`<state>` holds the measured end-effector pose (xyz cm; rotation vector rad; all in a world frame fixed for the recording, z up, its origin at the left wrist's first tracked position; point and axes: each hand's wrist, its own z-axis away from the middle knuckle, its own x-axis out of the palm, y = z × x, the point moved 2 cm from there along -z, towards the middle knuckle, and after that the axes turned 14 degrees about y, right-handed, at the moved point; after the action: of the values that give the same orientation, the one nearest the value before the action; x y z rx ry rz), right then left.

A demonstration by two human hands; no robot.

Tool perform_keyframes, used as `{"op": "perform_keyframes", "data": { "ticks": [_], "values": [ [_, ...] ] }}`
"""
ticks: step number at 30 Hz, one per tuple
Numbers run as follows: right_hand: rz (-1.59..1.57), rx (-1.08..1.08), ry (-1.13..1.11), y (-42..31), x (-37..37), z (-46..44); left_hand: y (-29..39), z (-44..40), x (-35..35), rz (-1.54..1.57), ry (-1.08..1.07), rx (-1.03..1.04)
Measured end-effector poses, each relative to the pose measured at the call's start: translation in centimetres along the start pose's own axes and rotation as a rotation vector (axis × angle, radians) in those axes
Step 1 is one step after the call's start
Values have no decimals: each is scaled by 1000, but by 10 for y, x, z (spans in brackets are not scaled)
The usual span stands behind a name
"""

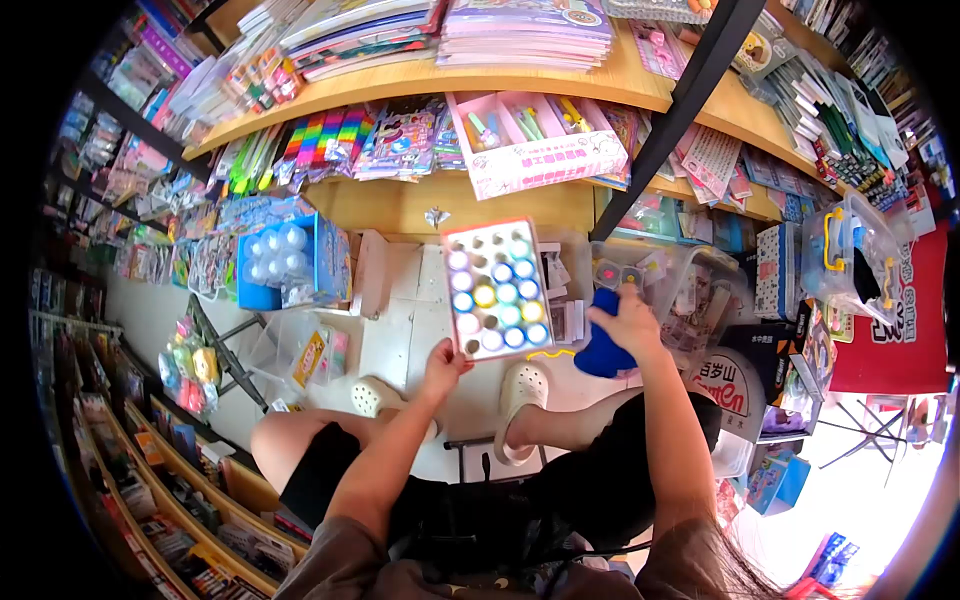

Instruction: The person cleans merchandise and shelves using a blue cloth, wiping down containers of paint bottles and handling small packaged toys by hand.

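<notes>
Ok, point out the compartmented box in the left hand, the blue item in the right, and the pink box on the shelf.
Compartmented box (487, 226): head view, far rim.
Blue item (603, 347): head view, around its middle.
Pink box (550, 164): head view, printed front panel.

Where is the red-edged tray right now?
In the head view, the red-edged tray is near the centre, its lower left corner in the left hand, left of the blue item in the right hand.
</notes>
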<state>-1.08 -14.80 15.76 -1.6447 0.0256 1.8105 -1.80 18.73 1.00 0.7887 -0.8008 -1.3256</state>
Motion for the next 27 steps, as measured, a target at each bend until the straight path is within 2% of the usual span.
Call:
{"op": "perform_keyframes", "data": {
  "ticks": [1, 4, 7, 14, 17, 19, 21, 23, 24, 27],
  "values": [
    [-15, 80, 72, 11, -2, 1, -19, 10, 3, 1, -9, 0],
    [-160, 143, 215, 43, 2, 6, -81, 28, 0, -240, -18, 43],
    [-206, 169, 268, 60, 17, 7, -92, 45, 4, -107, 40, 8],
    [-253, 198, 301, 55, 29, 9, -90, 34, 4, -166, -2, -65],
    [-135, 95, 392, 42, 34, 10, -72, 46, 14, -29, -57, -213],
    [-118, -88, 453, 21, 38, 20, -74, 46, 18, -96, -73, -252],
    [-198, -207, 340, 8, 55, 25, -80, 45, 19, -109, -84, -295],
    [148, -316, 285, 6, 86, 31, -84, 44, 17, -68, -83, -342],
    [213, -231, 115, 4, 96, 32, -84, 44, 17, -53, -87, -353],
    [290, -178, 150, 7, 113, 26, -80, 46, 17, -8, -88, -377]
  ]
}}
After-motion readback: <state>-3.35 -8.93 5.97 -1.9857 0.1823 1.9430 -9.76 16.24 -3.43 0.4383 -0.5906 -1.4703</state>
